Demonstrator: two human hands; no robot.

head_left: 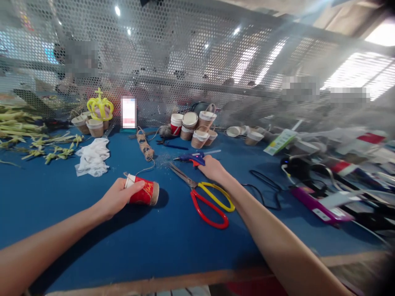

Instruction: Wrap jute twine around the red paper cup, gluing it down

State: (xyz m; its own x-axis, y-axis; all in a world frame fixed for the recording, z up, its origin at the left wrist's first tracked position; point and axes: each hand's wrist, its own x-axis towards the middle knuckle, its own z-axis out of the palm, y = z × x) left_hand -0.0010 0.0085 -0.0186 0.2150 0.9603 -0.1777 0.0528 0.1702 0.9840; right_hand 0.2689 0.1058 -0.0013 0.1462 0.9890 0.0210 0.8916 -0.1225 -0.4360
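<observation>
My left hand is wrapped round a red paper cup with a white rim, lying tilted on its side just over the table. Twine covers the cup's base end, and a loose strand runs from its rim to a bundle of twine. In my right hand is a blue glue gun with an orange trigger, its nozzle pointing left. Between my hands lie scissors, blades apart, with one red and one yellow handle. My right forearm passes close to the yellow handle.
Twine-wrapped cups cluster at the back, beside a grey yarn ball. Crumpled white cloth, a yellow crown and a phone stand left. A black cable and purple box lie right. Perforated metal panels close off the back.
</observation>
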